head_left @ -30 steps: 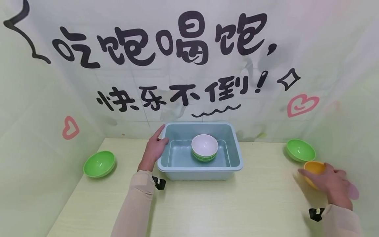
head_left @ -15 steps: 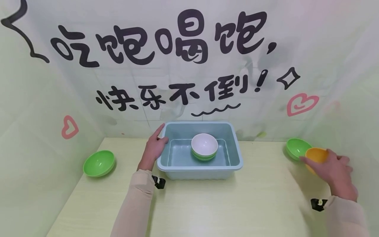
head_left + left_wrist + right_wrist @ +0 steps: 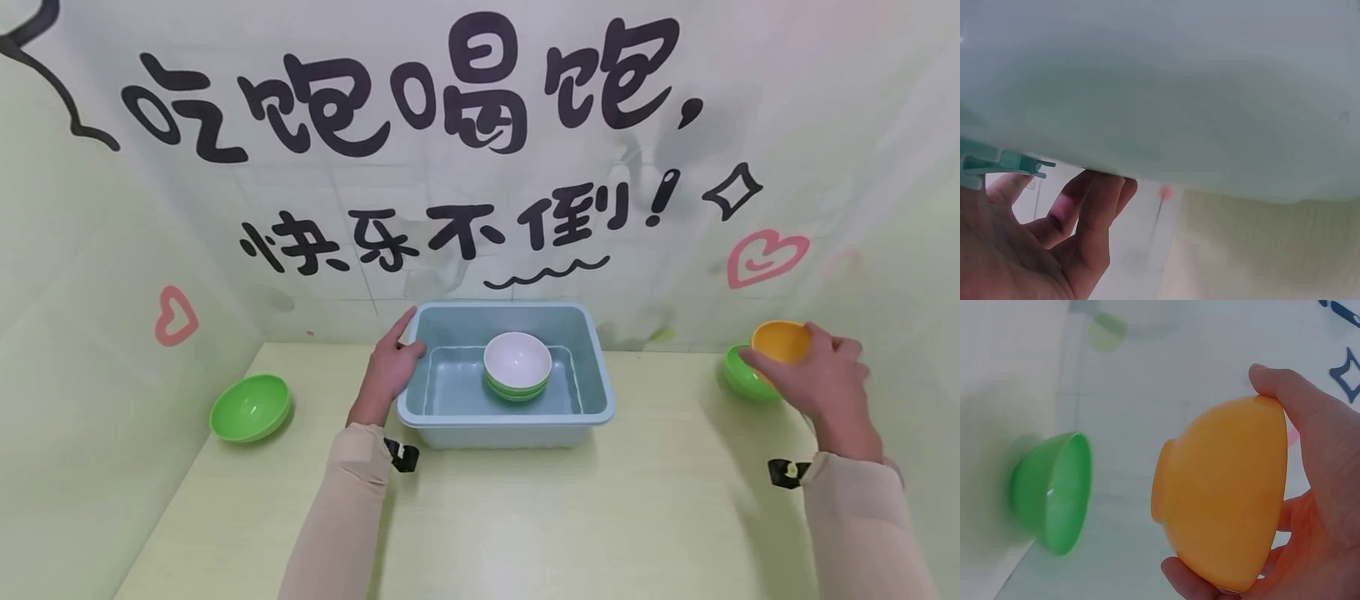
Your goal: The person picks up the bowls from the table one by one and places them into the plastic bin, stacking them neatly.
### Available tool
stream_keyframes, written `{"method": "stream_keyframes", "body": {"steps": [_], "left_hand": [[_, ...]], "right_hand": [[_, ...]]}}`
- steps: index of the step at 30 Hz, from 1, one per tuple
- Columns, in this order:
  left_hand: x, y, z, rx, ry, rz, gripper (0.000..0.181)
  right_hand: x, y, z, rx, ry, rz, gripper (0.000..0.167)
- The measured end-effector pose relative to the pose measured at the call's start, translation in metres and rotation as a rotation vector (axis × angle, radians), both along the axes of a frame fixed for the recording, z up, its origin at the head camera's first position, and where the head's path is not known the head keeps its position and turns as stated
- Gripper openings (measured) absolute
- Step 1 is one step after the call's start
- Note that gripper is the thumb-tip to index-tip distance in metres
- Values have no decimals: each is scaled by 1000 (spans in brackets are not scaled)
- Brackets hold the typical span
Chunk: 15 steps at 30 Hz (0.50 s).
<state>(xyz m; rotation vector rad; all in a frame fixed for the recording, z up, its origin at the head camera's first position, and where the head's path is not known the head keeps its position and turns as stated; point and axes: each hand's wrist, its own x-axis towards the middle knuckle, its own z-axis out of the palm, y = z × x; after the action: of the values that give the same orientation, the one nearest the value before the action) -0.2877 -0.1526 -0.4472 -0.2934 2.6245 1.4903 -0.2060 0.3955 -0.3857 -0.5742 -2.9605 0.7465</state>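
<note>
In the head view my right hand (image 3: 828,383) holds an orange bowl (image 3: 776,340) by its rim, raised over a green bowl (image 3: 742,379) at the table's back right. The right wrist view shows the thumb on one side of the orange bowl (image 3: 1225,494) and fingers on the other, with a gap between its foot and the green bowl (image 3: 1050,494). My left hand (image 3: 390,367) grips the left rim of a light blue basin (image 3: 506,421). Its curled fingers (image 3: 1100,200) touch the basin's outer wall in the left wrist view. Inside the basin, a white-lined bowl (image 3: 517,362) tops a green stack.
Another green bowl (image 3: 251,408) sits at the table's left edge, near the side curtain. A lettered white curtain (image 3: 360,192) closes off the back, behind the basin. Pale wood-look tabletop (image 3: 547,525) lies in front of the basin.
My right hand has lifted the orange bowl from the right side of the table, moving it back and slightly left, over the green bowl. The left hand keeps its hold on the basin.
</note>
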Motion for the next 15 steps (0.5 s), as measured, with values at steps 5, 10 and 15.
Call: {"method": "stream_keyframes", "body": {"steps": [5,10,15], "left_hand": [[0,-1,-1,-7,2,0,71],[0,-1,-1,-7,7,4,71],[0,0,-1,-2,8,4,71]], "right_hand": [[-6,-17,17,-6,51,19,116],[-14,-37,34,16,112,52,112],[-21,-55,48,37,140,93,113]]}}
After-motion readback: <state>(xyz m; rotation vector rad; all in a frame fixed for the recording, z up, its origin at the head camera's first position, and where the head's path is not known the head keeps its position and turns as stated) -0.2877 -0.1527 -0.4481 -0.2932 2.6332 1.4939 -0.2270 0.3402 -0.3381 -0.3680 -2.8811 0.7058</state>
